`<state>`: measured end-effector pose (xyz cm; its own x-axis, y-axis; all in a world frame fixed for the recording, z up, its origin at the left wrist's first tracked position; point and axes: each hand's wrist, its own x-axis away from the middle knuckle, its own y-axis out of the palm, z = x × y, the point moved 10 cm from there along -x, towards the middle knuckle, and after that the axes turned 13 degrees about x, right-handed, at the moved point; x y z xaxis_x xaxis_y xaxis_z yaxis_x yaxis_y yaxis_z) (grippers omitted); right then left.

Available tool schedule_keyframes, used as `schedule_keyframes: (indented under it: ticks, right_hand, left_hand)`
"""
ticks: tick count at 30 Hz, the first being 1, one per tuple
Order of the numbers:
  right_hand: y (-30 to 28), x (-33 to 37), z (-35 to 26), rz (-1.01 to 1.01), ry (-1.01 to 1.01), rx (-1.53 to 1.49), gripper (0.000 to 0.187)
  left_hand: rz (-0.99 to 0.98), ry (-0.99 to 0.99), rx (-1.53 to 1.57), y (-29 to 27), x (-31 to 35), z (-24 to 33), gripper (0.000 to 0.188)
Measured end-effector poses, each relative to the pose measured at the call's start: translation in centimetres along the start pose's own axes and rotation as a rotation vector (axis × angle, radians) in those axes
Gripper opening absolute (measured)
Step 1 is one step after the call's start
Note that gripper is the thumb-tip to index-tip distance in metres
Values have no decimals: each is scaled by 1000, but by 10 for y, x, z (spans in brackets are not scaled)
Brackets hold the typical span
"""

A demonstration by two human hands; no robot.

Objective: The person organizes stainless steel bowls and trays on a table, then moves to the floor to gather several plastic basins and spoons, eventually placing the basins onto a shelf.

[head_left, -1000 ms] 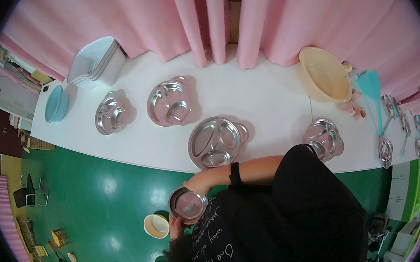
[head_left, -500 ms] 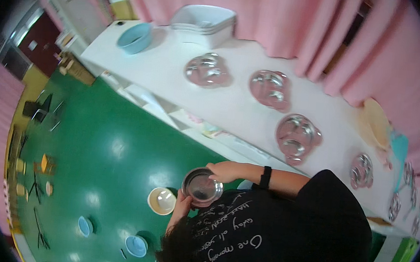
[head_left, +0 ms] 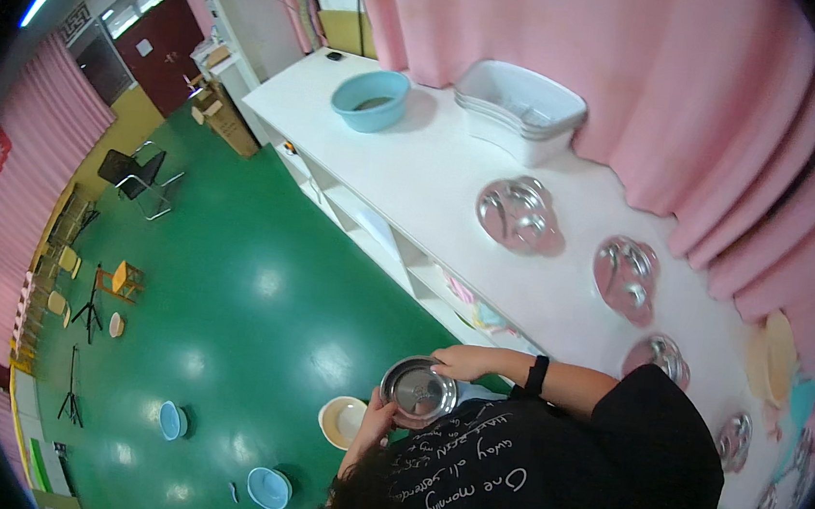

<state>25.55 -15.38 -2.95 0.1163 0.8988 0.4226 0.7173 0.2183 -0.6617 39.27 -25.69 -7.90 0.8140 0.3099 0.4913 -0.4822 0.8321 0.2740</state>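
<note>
One round, shiny silver metal bowl (head_left: 420, 392) was gripped at its edge by the left hand (head_left: 372, 426) and right hand (head_left: 462, 362), over the glossy green floor (head_left: 254, 348).

Over against the pink curtain (head_left: 525, 22), a blue basin (head_left: 377, 116) sits near stacked white tubs (head_left: 526, 139); across the green floor (head_left: 244, 240) stand a black chair (head_left: 140, 176), a wooden stool (head_left: 123, 281) and a tripod (head_left: 91, 304).

Rd silver bowl (head_left: 421, 391) held btwn hands (head_left: 464, 361), mouth up.
</note>
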Motion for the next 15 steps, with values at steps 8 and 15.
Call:
schedule_keyframes:
  ticks: [8, 15]
  right_hand:
    - [-104, -41, 41, 189, -13, -110, 39]
    - [-163, -46, 96, 348, 48, -217, 37]
  left_hand:
    - [9, 66, -139, 18, -92, 96, 40]
    - [-139, 0, -233, 57, -167, 145, 35]
